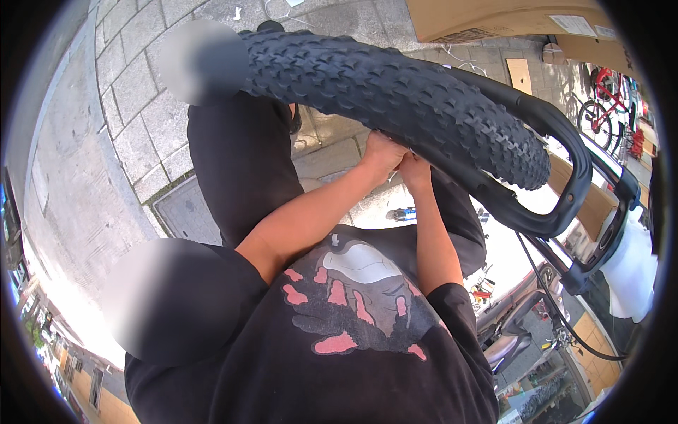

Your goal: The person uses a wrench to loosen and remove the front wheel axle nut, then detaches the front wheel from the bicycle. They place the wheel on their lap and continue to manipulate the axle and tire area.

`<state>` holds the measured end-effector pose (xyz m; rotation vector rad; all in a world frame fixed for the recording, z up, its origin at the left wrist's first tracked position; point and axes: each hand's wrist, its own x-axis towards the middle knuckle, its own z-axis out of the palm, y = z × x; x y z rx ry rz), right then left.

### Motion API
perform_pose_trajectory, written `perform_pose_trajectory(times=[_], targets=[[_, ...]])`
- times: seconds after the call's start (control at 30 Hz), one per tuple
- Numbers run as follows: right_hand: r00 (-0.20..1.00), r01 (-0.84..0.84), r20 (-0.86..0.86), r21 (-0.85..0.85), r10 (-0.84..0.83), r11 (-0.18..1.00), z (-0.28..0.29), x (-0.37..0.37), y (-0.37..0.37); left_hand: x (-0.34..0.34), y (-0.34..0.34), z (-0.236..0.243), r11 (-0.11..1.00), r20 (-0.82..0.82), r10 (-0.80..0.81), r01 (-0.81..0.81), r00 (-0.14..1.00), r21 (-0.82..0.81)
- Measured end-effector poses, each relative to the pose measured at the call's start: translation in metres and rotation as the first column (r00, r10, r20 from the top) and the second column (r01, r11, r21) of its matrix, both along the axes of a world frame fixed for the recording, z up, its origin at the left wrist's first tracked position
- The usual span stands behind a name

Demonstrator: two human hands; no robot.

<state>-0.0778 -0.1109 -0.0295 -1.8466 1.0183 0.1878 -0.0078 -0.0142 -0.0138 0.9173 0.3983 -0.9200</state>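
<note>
A fat black bicycle tyre [395, 85] with chunky knobs stretches across the upper middle. It sits between the legs of a black bicycle fork [487, 194], whose arch [580, 166] curves round its right end. My left hand [383, 152] is closed at the tyre's lower side, beside the near fork leg. Right against it, my right hand [415, 172] is closed too, with its fingertips tucked under the fork leg. Whatever the fingers grip is hidden by the hands and the fork. A blue and silver object [402, 214] lies below my hands, its kind unclear.
Large cardboard boxes [487, 18] stand at the top right. White wrapping [631, 272] covers a part near the fork crown [600, 247]. A black cable [540, 290] loops down at the right. Further off is a red bicycle [607, 106]. Stone paving [141, 92] spreads at the left.
</note>
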Motion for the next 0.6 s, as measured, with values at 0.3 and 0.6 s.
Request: perform_pose_trajectory(times=[0.3, 0.6], targets=[[0.932, -0.211, 0.231, -0.283, 0.280, 0.935, -0.070, -0.030, -0.029, -0.002, -0.009, -0.014, 0.998, 0.018, -0.038, 0.038, 0.999, 0.042], [0.903, -0.225, 0.277, -0.344, 0.327, 0.912, -0.066, -0.017, -0.026, 0.008, -0.009, -0.006, 0.989, 0.032, -0.130, 0.128, 0.991, 0.079]])
